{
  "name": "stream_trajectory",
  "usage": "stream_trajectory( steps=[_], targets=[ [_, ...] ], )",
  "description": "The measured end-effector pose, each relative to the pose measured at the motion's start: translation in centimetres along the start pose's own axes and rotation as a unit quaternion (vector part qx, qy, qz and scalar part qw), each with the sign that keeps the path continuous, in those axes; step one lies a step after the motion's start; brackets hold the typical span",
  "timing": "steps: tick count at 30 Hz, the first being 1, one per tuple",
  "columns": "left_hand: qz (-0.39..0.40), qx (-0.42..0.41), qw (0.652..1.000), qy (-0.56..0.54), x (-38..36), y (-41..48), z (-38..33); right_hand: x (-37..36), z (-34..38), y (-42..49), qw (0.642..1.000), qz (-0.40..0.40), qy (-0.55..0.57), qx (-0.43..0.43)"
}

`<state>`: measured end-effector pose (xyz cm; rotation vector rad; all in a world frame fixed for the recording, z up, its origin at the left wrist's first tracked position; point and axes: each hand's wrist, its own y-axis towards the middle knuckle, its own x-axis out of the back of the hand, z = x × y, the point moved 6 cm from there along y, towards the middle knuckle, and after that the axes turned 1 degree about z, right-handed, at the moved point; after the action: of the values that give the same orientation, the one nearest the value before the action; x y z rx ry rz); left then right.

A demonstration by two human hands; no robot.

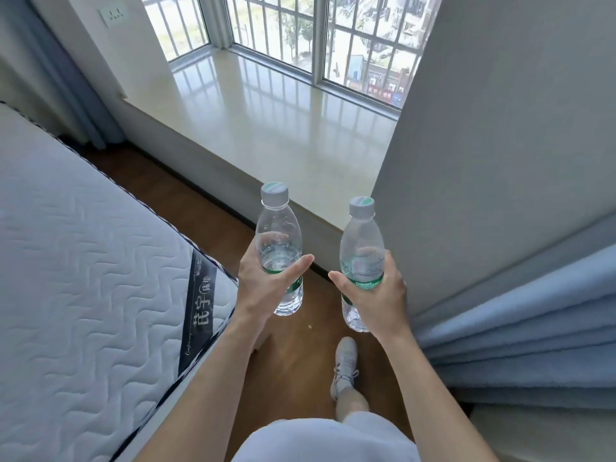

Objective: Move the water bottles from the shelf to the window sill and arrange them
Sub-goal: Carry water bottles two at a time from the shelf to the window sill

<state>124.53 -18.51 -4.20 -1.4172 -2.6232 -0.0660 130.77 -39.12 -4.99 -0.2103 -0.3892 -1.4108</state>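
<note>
I hold the left bottle (pixel 278 225) in my left hand (pixel 261 288) and the right bottle (pixel 361 236) in my right hand (pixel 378 296). Both bottles are upright, caps up, carried in the air above the wooden floor (pixel 296 341) and just short of the window sill (pixel 266 135). Each hand wraps its bottle at the green label band, fingers curled behind and thumb laid across the front. The two bottles stand apart with a gap between the thumbs.

The sill's near edge runs diagonally just beyond the caps; its glossy top extends wide and deep to the barred window (pixel 276 25). The right bottle sits just beside the vertical corner of the grey wall (pixel 500 155). A blue curtain (pixel 533 331) bunches below that corner. The mattress (pixel 86 255) corner bounds the floor strip on my left; my shoe (pixel 345 365) stands in that strip.
</note>
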Motion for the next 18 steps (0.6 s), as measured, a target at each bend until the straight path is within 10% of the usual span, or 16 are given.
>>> stream_trajectory(
  steps=[18],
  targets=[
    [-0.228,0.033,0.973,0.036,-0.4,19.6,-2.5,-10.5,2.8,27.7,0.976,0.203,0.040,0.062]
  ],
)
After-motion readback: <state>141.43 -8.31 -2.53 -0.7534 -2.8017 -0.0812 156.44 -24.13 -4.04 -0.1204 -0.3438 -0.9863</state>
